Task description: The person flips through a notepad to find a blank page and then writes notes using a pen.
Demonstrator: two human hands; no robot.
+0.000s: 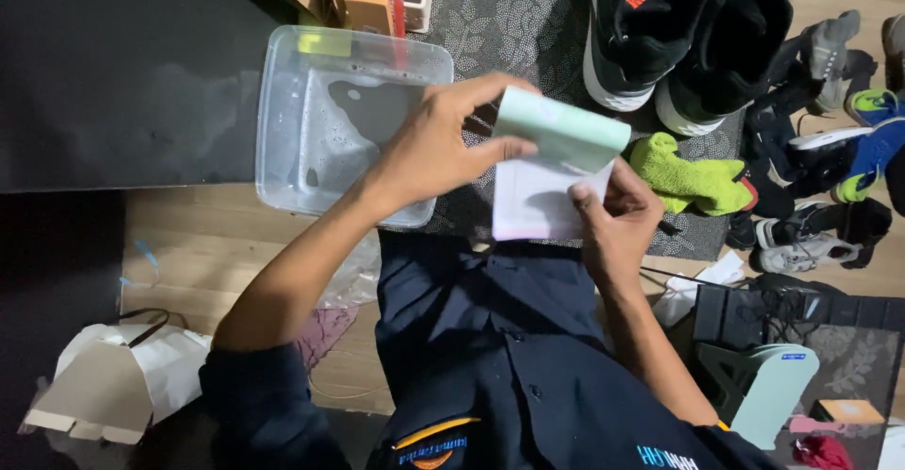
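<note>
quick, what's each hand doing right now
Left hand: closed on the top of the pale green packet.
Right hand: pinching the white sheet at the packet's lower edge.

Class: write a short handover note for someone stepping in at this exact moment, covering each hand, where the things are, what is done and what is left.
Left hand: grips the top of the green-and-white packet.
Right hand: pinches the packet's lower right edge.
Packet is held above the lap, beside the clear tub holding shallow water.
Green cloth and black shoes lie on the mat.
Done: tub has water.
Left: whether the packet is opened cannot be told.
</note>
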